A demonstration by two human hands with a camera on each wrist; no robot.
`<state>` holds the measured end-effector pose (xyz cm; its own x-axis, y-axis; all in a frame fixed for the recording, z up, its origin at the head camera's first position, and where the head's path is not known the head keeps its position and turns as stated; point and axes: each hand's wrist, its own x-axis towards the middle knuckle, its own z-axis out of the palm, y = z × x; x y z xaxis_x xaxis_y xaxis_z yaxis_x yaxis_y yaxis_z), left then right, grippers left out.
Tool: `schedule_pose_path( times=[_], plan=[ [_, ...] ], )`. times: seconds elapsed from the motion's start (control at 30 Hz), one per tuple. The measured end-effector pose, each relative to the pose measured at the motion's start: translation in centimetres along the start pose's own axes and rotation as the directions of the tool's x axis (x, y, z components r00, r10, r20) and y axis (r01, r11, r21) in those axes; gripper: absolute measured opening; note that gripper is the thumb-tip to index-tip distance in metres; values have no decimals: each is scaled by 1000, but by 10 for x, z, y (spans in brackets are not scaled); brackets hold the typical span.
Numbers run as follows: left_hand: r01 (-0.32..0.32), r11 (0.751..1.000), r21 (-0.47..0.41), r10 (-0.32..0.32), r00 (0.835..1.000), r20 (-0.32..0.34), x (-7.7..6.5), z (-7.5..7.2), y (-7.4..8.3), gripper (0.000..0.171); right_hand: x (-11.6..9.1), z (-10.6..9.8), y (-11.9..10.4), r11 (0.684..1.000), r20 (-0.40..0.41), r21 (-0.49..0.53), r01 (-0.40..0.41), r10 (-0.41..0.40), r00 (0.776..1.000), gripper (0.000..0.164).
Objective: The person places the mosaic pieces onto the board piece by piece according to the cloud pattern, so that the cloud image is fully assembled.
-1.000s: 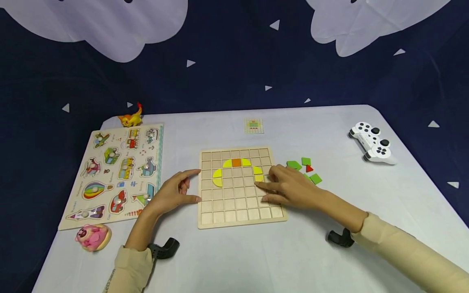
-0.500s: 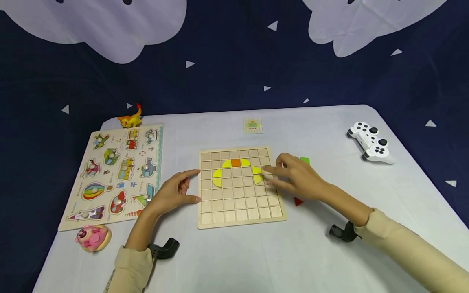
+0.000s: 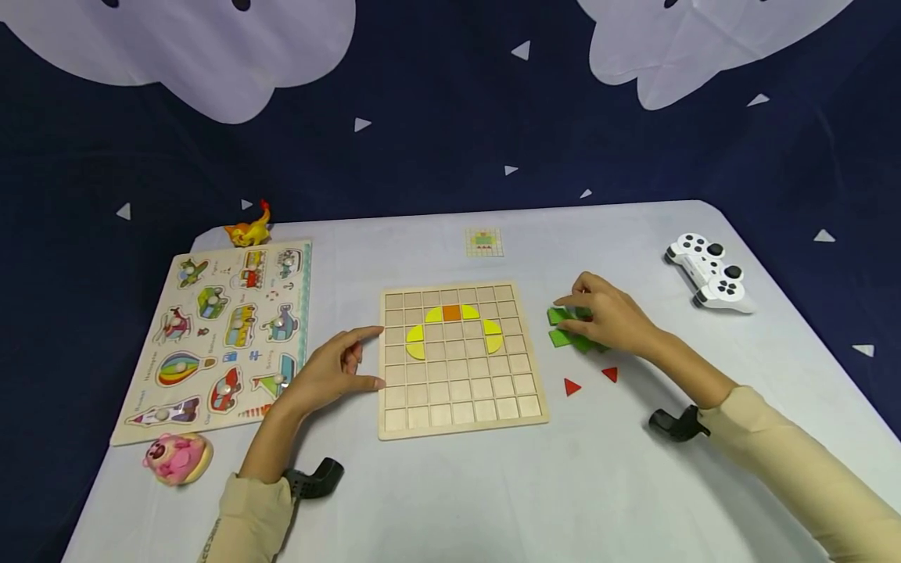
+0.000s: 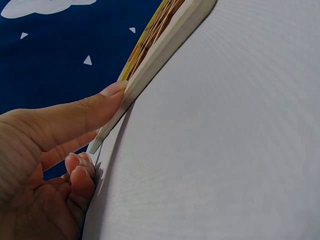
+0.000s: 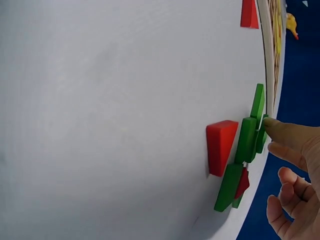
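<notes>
My left hand (image 3: 331, 366) rests at the left edge of a wooden grid board (image 3: 461, 414). Its index finger and thumb are stretched out against the rim; the left wrist view shows the thumb (image 4: 107, 102) on the side. Yellow quarter-circle tiles (image 3: 416, 349) and an orange square tile (image 3: 450, 313) form an arch on the grid. To the right of the board, my right hand (image 3: 612, 313) is over several green tiles (image 3: 559, 338), its thumb and index fingertips pinching at one green tile (image 5: 262, 135). A red triangle tile (image 5: 243, 184) lies against the green ones, hidden by the hand in the head view.
Two more red triangle tiles (image 3: 572, 387) lie nearer the person. Behind the board is a small pattern card (image 3: 484, 242). A vehicle puzzle board (image 3: 218, 336), a yellow figurine (image 3: 249, 231) and a pink bear (image 3: 177, 458) are at left; a white game controller (image 3: 707, 274) is at right.
My right hand has left the yellow tiles on the board and moved right to the green tiles. The lower right yellow tile now sits in line with its neighbour. My left hand has stayed put.
</notes>
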<state>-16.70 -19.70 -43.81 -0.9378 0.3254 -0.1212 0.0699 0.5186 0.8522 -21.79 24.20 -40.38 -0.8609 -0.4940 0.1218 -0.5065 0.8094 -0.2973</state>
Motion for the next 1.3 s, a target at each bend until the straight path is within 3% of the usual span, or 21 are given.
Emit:
schedule_pose_path(
  times=[0.33, 0.6, 0.73, 0.87, 1.3],
  plan=[
    [-5, 1000, 1, 5, 1000, 3, 0, -1, 1, 80, 1, 6, 6, 999, -42, -4, 46, -46, 998, 28],
    [-3, 1000, -15, 3, 1000, 8, 0, 0, 2, 80, 6, 7, 2, 993, -2, 110, -39, 40, 999, 27],
    [-2, 1000, -23, 2, 1000, 3, 0, 0, 2, 80, 13, 8, -9, 982, -19, 183, -54, 58, 998, 27],
    [-5, 1000, -20, 5, 1000, -2, -1, 0, 2, 79, 24, 11, -27, 975, -24, 222, -19, 25, 999, 27],
    [-29, 999, -21, 29, 1000, 0, -1, -1, 1, 80, 52, 29, -74, 958, 50, 285, 24, -40, 998, 28]
  ],
)
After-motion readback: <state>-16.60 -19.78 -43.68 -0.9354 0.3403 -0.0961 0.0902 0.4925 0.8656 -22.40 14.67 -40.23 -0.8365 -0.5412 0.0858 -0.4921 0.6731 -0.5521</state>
